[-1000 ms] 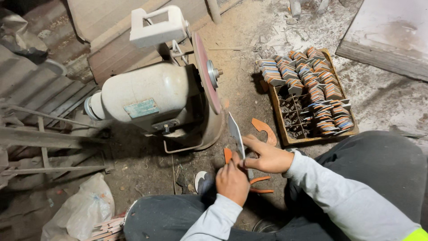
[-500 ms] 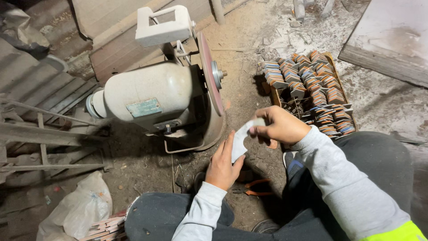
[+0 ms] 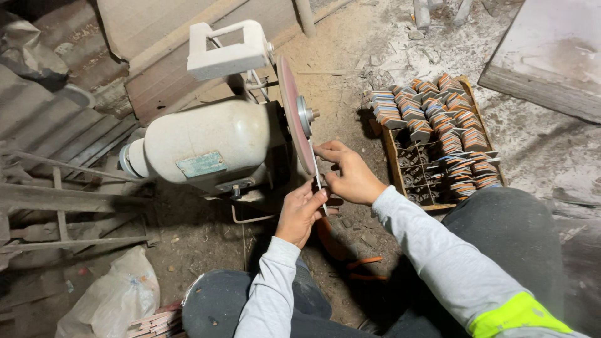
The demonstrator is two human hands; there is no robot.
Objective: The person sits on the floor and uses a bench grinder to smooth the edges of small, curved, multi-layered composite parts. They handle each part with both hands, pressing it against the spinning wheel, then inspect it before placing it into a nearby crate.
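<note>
A thin metal blade (image 3: 318, 180) stands on edge against the reddish grinding wheel (image 3: 295, 122) of a cream bench grinder (image 3: 206, 145). My left hand (image 3: 300, 209) grips the blade's lower end. My right hand (image 3: 347, 174) holds its upper part, fingers pressed against the blade near the wheel. Both sleeves are light grey; the right one has a yellow-green band.
A wooden tray (image 3: 393, 163) stacked with several small orange-and-grey parts sits to the right of the grinder. Orange handled pieces (image 3: 363, 261) lie on the dirt floor between my knees. A white plastic bag (image 3: 109, 299) lies lower left. Metal bars (image 3: 62, 181) run along the left.
Both hands lifted the blade from near the floor to the grinding wheel and turned it edge-on against the wheel's face. The orange pieces stay on the floor.
</note>
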